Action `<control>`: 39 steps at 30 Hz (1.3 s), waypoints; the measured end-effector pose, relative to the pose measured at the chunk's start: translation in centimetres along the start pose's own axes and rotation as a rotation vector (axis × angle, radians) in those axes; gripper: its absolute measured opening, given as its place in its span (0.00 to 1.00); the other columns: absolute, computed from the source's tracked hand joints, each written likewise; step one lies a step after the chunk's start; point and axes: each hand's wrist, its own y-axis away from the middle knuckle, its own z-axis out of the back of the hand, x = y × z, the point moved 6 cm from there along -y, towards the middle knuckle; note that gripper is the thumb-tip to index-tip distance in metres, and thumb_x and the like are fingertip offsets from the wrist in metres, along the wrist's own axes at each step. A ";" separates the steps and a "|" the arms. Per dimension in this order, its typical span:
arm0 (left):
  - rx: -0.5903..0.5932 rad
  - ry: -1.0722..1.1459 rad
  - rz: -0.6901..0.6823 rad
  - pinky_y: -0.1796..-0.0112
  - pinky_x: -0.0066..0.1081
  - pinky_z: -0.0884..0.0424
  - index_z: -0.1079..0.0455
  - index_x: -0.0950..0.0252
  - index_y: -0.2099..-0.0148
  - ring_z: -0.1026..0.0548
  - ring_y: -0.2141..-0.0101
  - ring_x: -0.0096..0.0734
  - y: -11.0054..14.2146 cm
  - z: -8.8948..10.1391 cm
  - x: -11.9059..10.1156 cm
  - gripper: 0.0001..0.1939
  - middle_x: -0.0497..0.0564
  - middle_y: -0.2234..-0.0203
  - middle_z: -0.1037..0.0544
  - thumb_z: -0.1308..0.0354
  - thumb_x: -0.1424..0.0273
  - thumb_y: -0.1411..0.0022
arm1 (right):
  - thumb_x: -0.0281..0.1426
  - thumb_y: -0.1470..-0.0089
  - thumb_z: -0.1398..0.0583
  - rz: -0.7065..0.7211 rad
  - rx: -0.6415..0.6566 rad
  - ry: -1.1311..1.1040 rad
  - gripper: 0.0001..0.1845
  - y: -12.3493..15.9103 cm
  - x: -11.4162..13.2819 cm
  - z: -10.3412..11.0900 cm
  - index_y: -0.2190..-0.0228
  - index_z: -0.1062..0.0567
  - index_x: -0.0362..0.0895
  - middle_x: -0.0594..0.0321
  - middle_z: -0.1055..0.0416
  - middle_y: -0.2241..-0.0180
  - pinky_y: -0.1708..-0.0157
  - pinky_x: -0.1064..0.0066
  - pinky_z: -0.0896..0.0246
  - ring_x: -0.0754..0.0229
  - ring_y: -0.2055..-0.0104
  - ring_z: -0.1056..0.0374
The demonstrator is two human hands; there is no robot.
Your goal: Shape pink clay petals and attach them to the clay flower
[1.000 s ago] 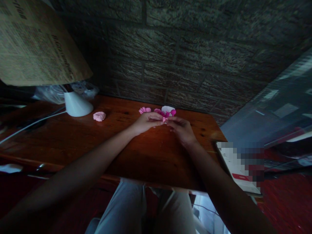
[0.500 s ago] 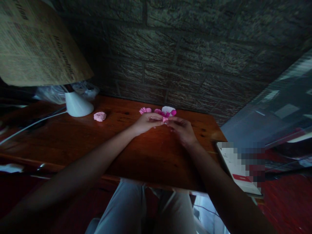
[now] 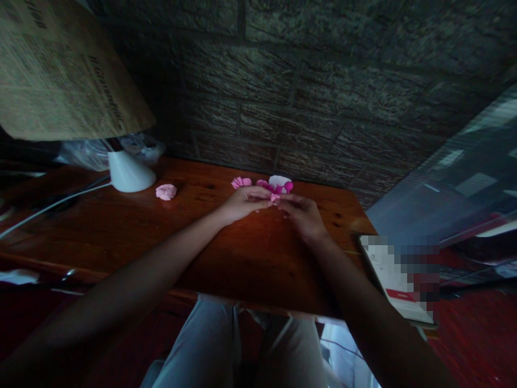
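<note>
My left hand (image 3: 247, 203) and my right hand (image 3: 299, 213) meet above the wooden table, fingertips pinched on a small light-pink piece of what looks like clay (image 3: 275, 198). Its exact shape is too small to make out. Just behind my fingers lie bright magenta pieces (image 3: 288, 186) and a whitish rounded piece (image 3: 279, 181). A pink fan-shaped piece with a ridged edge (image 3: 239, 182) shows beyond my left hand, partly covered by it. Farther left, a pale pink lump (image 3: 166, 192) sits alone on the tabletop.
A lamp with a white base (image 3: 131, 173) and a newsprint shade (image 3: 72, 81) stands at the left, its white cord running off the table (image 3: 250, 258). Clear plastic (image 3: 86, 156) lies behind it. A dark brick wall (image 3: 262, 102) borders the back. A framed panel (image 3: 398, 280) is at the right edge.
Both hands keep hold of the light-pink piece in nearly the same place. The view shifts very slightly; the other things on the table stay put.
</note>
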 end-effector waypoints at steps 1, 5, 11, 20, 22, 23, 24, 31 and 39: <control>-0.004 0.005 0.001 0.60 0.33 0.26 0.21 0.67 0.60 0.21 0.61 0.33 0.0 0.0 0.0 0.15 0.54 0.62 0.17 0.28 0.66 0.48 | 0.41 0.62 0.28 -0.004 -0.003 -0.002 0.16 0.0 0.0 0.0 0.69 0.16 0.46 0.64 0.23 0.73 0.71 0.69 0.41 0.62 0.71 0.33; -0.006 0.012 -0.018 0.61 0.31 0.26 0.22 0.68 0.60 0.21 0.63 0.33 -0.1 0.0 0.0 0.16 0.53 0.64 0.17 0.28 0.65 0.49 | 0.41 0.62 0.28 -0.001 -0.020 0.001 0.17 -0.1 -0.1 0.1 0.69 0.17 0.45 0.65 0.25 0.75 0.72 0.70 0.42 0.64 0.73 0.35; -0.006 0.010 -0.051 0.60 0.32 0.25 0.21 0.67 0.61 0.20 0.63 0.33 -0.2 0.1 0.0 0.15 0.53 0.64 0.17 0.28 0.65 0.49 | 0.40 0.62 0.28 -0.010 -0.026 0.006 0.17 -0.3 -0.3 0.3 0.69 0.17 0.44 0.65 0.25 0.75 0.72 0.70 0.42 0.64 0.72 0.34; -0.004 -0.011 -0.103 0.56 0.34 0.24 0.20 0.66 0.61 0.19 0.62 0.32 -0.2 0.1 -0.2 0.11 0.53 0.63 0.16 0.29 0.68 0.47 | 0.43 0.62 0.27 0.012 0.019 0.025 0.18 -0.2 -0.2 -0.1 0.69 0.16 0.45 0.65 0.27 0.76 0.73 0.71 0.43 0.65 0.74 0.36; -0.009 -0.017 -0.116 0.55 0.34 0.24 0.20 0.66 0.61 0.19 0.62 0.31 -0.2 0.2 -0.2 0.10 0.53 0.63 0.16 0.29 0.69 0.46 | 0.44 0.61 0.28 0.014 0.028 0.040 0.19 -0.2 -0.1 -0.2 0.69 0.16 0.45 0.65 0.27 0.76 0.73 0.71 0.43 0.65 0.73 0.36; -0.015 -0.019 -0.121 0.54 0.35 0.24 0.20 0.66 0.61 0.19 0.62 0.31 -0.3 0.2 -0.2 0.10 0.53 0.63 0.16 0.30 0.69 0.46 | 0.44 0.61 0.27 0.014 0.029 0.044 0.19 -0.2 0.0 -0.2 0.69 0.15 0.45 0.65 0.27 0.76 0.73 0.71 0.42 0.65 0.73 0.36; -0.021 -0.022 -0.125 0.54 0.35 0.24 0.20 0.66 0.61 0.19 0.62 0.31 -0.3 0.3 -0.2 0.10 0.53 0.63 0.16 0.30 0.69 0.46 | 0.44 0.61 0.27 0.014 0.029 0.044 0.19 -0.1 0.0 -0.3 0.68 0.15 0.45 0.65 0.26 0.76 0.73 0.71 0.42 0.65 0.73 0.36; -0.033 -0.071 -0.187 0.52 0.38 0.23 0.20 0.67 0.61 0.18 0.61 0.33 -0.3 0.2 -0.4 0.10 0.54 0.63 0.15 0.30 0.67 0.44 | 0.45 0.62 0.27 0.050 0.003 0.004 0.20 -0.1 0.3 -0.3 0.69 0.15 0.45 0.66 0.27 0.77 0.75 0.72 0.44 0.66 0.75 0.38; -0.053 -0.098 -0.213 0.53 0.37 0.23 0.20 0.67 0.60 0.17 0.61 0.35 -0.1 -0.1 -0.6 0.12 0.55 0.62 0.15 0.30 0.64 0.43 | 0.47 0.61 0.27 0.079 -0.033 0.033 0.21 -0.2 0.3 0.0 0.69 0.16 0.44 0.66 0.28 0.78 0.75 0.70 0.46 0.65 0.76 0.39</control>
